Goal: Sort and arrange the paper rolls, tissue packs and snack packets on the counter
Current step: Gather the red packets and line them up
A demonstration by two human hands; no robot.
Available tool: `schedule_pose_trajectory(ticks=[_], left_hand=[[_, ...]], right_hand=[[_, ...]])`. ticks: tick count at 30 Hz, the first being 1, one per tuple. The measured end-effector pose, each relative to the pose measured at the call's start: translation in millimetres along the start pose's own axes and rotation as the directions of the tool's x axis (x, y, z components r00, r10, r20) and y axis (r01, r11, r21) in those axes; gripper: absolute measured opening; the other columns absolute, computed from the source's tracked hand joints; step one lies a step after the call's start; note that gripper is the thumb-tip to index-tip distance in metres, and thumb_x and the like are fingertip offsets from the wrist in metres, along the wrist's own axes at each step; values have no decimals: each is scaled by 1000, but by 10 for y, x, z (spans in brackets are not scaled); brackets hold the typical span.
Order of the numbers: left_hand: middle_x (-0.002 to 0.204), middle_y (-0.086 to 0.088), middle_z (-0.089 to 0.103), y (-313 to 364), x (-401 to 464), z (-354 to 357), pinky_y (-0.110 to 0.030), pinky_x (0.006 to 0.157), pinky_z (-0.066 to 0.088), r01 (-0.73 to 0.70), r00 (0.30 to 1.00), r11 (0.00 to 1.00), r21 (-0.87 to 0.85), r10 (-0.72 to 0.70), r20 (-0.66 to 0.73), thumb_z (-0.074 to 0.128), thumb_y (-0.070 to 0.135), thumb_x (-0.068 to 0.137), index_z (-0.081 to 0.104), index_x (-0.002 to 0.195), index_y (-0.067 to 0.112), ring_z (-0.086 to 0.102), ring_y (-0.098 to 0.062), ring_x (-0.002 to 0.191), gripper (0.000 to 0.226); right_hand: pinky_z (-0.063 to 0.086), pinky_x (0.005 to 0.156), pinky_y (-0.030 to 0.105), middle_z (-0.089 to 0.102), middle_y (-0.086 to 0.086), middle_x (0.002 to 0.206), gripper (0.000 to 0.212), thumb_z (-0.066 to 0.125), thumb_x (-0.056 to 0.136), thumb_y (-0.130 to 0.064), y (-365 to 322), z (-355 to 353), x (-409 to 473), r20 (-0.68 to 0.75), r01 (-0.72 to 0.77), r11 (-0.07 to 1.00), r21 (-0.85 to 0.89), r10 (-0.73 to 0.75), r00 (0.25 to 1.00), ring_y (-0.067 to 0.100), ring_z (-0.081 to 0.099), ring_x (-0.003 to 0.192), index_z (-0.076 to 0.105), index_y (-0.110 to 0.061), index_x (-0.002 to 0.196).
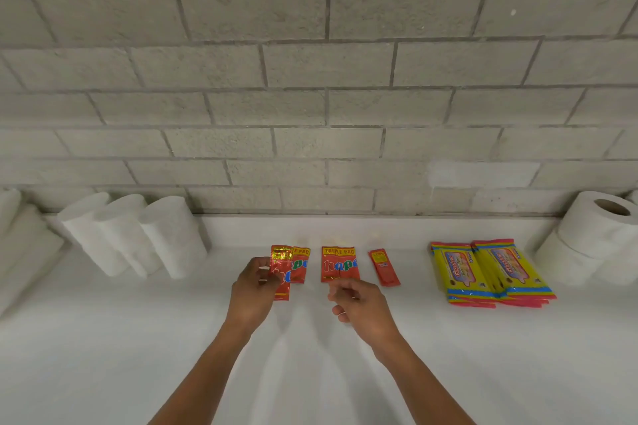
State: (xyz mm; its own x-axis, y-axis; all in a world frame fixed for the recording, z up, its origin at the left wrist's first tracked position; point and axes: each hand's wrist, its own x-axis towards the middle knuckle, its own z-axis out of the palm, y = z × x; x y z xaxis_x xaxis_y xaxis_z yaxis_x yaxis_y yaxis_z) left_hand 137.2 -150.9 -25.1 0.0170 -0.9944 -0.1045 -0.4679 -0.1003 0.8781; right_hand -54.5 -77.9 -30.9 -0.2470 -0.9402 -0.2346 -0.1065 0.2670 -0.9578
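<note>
My left hand [253,290] pinches a red snack packet [280,272] and holds it just above the white counter [138,338]. That packet overlaps a second red packet [301,264] lying behind it. My right hand [359,304] hovers with loosely curled fingers, holding nothing, just in front of another red packet [339,264]. A narrow red sachet [384,267] lies to the right of it. Two stacks of yellow tissue packs [490,272] sit further right. White paper rolls [138,235] stand at the left, and toilet rolls [593,238] are piled at the right.
A grey block wall [328,97] rises right behind the counter. More white rolls [17,235] lie at the far left edge. Both my forearms reach in from the bottom of the view.
</note>
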Motion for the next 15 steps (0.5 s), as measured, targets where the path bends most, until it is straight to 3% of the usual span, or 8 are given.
schedule_pose_trajectory(ticks=[5,11,15], left_hand=[[112,-2,66,-102,384,-11,-19,66,47,31,999,996,82,-28,-31,61,22,96,57,122,16,63,-18,91,27],[117,-6,70,-262,806,110,-34,80,56,43,999,975,220,-47,14,59,23,96,62,121,16,67,-22,94,26],[116,-7,70,-308,1007,191,-35,83,54,66,996,964,256,-78,37,60,21,95,65,122,15,64,-22,95,28]], right_hand=[[58,70,24,73,3,93,11,66,93,-17,32,-70,82,-14,0,1000,-4,0,1000,15,70,72,72,-26,90],[58,69,27,72,3,90,9,66,91,-14,88,-192,186,-67,-36,999,14,37,997,16,70,71,72,-21,92],[58,66,25,72,3,88,7,67,91,-14,108,-270,246,-109,-52,999,5,53,993,14,70,68,71,-18,94]])
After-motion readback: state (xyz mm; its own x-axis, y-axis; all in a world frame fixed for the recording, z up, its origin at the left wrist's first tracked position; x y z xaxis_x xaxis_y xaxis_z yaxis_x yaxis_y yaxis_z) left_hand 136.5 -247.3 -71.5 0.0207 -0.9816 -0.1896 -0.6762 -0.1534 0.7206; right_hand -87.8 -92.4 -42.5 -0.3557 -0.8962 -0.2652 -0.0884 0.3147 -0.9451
